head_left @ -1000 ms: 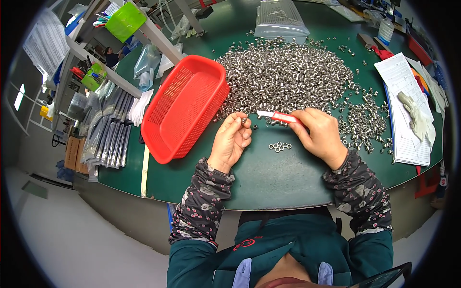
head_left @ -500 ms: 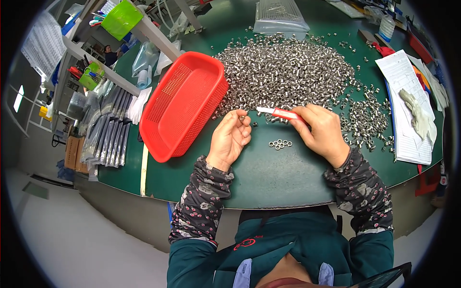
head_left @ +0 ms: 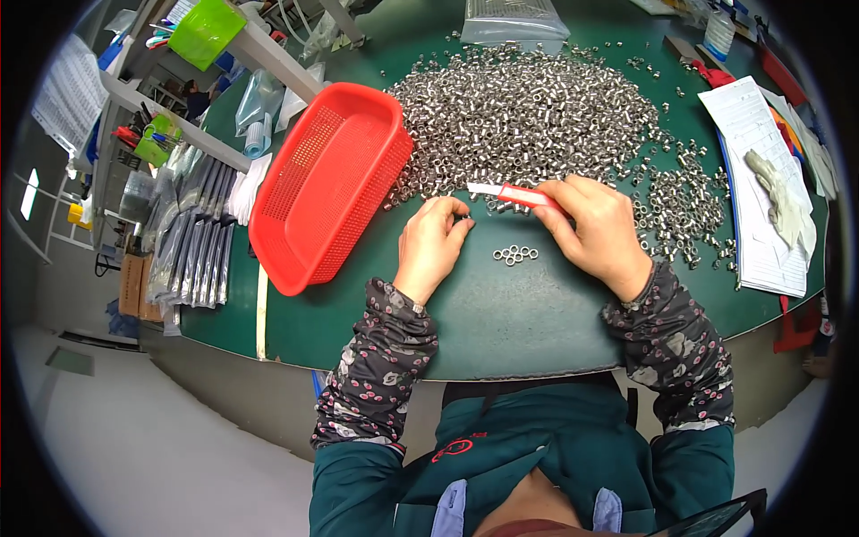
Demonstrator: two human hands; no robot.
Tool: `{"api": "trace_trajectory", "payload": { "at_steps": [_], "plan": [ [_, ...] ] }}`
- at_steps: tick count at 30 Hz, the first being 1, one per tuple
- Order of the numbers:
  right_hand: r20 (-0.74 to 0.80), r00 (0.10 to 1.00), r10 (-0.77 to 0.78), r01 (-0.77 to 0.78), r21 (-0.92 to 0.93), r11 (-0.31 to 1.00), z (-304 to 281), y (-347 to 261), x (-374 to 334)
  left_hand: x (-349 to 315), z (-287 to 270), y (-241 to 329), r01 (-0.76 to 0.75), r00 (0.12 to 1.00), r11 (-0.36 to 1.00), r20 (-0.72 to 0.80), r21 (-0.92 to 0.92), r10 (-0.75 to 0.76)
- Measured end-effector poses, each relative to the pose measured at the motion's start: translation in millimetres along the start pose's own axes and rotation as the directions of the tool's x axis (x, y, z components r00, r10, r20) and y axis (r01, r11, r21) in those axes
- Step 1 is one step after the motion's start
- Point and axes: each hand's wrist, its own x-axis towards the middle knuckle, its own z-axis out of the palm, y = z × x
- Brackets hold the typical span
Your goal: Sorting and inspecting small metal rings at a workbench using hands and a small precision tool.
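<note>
My right hand (head_left: pixel 598 231) grips the red handle of a small utility knife (head_left: pixel 523 196), its short pale blade pointing left. Facing it, my left hand (head_left: pixel 431 248) is turned palm down, with thumb and forefinger pinched on a small metal ring (head_left: pixel 464 217), mostly covered by the fingertips. The blade tip is just above and right of those fingertips, apart from them. Between my hands, nearer to me, a neat cluster of metal rings (head_left: pixel 515 255) lies flat on the green table (head_left: pixel 501 327). A large heap of metal rings (head_left: pixel 528 116) spreads just beyond both hands.
Left of my left hand stands a red perforated plastic basket (head_left: pixel 367 199). A smaller heap of rings (head_left: pixel 684 215) lies to the right, beside papers (head_left: pixel 761 259) with a pale glove (head_left: pixel 777 201) on them. Bagged dark parts (head_left: pixel 199 259) are stacked at far left.
My left hand has rolled from palm up to palm down, its fingertips now pinched. The knife has shifted slightly left and up with my right hand. The view has moved a little.
</note>
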Motion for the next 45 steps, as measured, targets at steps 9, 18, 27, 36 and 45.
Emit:
{"api": "trace_trajectory", "payload": {
  "at_steps": [9, 18, 27, 36, 45],
  "plan": [
    [0.434, 0.815, 0.385, -0.575, 0.516, 0.635, 7.8, -13.2, -4.2, -10.3, 2.6, 26.3, -0.290, 0.953, 0.895, -0.023, -0.338, 0.301],
    [0.492, 0.779, 0.390, -0.617, 0.490, 0.615, 12.9, -12.9, -4.7, -12.6, 7.3, 26.9, -0.517, 0.854, 0.846, -0.150, -0.130, 0.499],
    [0.384, 0.824, 0.417, -0.561, 0.448, 0.696, 9.3, -14.5, -4.5, -11.1, 4.9, 24.9, -0.360, 0.933, 0.900, -0.103, -0.244, 0.345],
    [0.599, 0.789, 0.140, -0.513, 0.515, 0.687, -5.1, -1.3, 1.2, -5.2, -2.9, 1.0, 0.176, 0.977, 0.520, 0.213, -0.836, 0.013],
    [0.574, 0.791, 0.214, -0.432, 0.276, 0.858, -14.0, -10.7, 3.9, -2.8, -8.8, -5.4, 0.286, 0.956, 0.178, 0.292, -0.942, 0.009]
  ]
}}
